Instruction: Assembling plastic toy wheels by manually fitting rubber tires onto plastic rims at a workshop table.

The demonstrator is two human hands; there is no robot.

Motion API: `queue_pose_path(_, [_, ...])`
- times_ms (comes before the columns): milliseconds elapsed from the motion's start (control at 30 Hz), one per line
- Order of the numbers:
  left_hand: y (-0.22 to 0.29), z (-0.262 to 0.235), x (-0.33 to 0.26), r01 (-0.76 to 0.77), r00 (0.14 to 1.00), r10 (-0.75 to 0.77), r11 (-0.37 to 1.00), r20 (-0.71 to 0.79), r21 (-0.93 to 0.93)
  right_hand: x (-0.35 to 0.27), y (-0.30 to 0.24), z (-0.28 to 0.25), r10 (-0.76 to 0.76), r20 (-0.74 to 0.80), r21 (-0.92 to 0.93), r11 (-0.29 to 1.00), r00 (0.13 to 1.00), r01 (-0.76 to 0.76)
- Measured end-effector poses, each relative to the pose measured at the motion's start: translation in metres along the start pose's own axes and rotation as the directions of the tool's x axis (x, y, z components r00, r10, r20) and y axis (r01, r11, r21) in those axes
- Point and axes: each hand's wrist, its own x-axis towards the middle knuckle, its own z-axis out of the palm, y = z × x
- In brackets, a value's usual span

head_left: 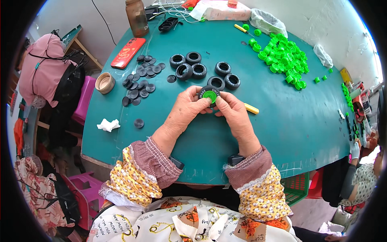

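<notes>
Both my hands hold a small toy wheel, a black rubber tyre point(204, 91) with a green hub point(209, 94) seated in its middle. My left hand point(184, 107) grips the tyre's left side, its thumb pressing on the lower part of the hub. On the other side, my right hand point(235, 115) pinches the rim between thumb and curled fingers. Just beyond my fingers lie several loose black tyres point(193, 57) without hubs. A yellow tool handle point(251, 108) pokes out beside my right hand; the rest of it is hidden.
Green hubs point(284, 56) are heaped at the far right of the green table point(282, 121). Black discs point(143, 84) lie scattered on the left, near a red phone point(128, 53), a round tape roll point(105, 83) and crumpled tissue point(108, 125). A brown bottle point(137, 18) stands behind. People sit at both sides.
</notes>
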Motion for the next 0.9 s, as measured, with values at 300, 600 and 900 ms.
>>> queue_pose_path(300, [0.001,-0.005,-0.005,0.057,0.995,-0.064,0.995,0.075,0.087,-0.004,-0.003,0.012,-0.160,0.017,-0.154,0.975,0.987,0.161])
queue_pose_path(600, [0.004,-0.004,-0.004,0.057,0.986,-0.071,0.994,0.148,0.096,-0.004,0.000,0.011,-0.153,-0.030,-0.069,0.986,0.988,0.151])
queue_pose_path(900, [0.006,-0.007,-0.004,0.047,0.994,-0.046,0.999,0.096,-0.014,-0.004,-0.008,0.001,0.005,0.001,-0.033,0.999,1.000,-0.005])
